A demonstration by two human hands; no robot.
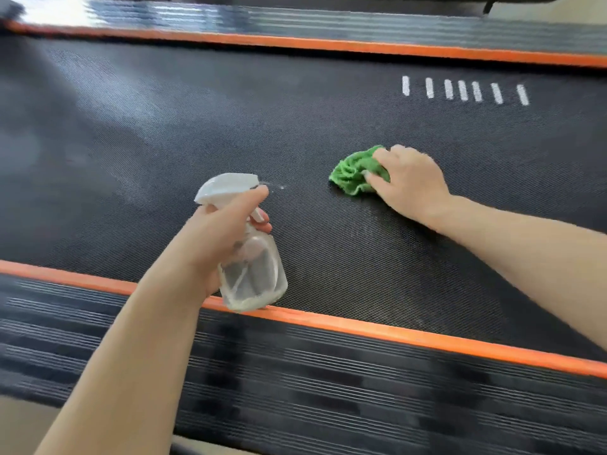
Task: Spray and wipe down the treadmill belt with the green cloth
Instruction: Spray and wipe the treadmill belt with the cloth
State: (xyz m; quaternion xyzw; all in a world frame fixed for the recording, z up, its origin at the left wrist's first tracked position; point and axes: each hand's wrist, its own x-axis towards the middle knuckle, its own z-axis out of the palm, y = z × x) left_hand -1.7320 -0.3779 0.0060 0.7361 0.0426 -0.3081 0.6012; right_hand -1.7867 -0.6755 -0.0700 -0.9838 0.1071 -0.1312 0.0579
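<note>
My left hand [226,221] grips the clear spray bottle [251,274] above the near orange edge strip [361,326], finger at the trigger, nozzle toward the treadmill belt [230,110]. My right hand [407,182] clutches the bunched green cloth [353,174], pressing it onto the belt mid-width. Judgement: the wiping step is in hand. Next calls for spraying the patch ahead, then dragging the cloth across it.

Gym or home workout spot, treadmill belt [295,126], orange-edged side rails [361,326]
</note>
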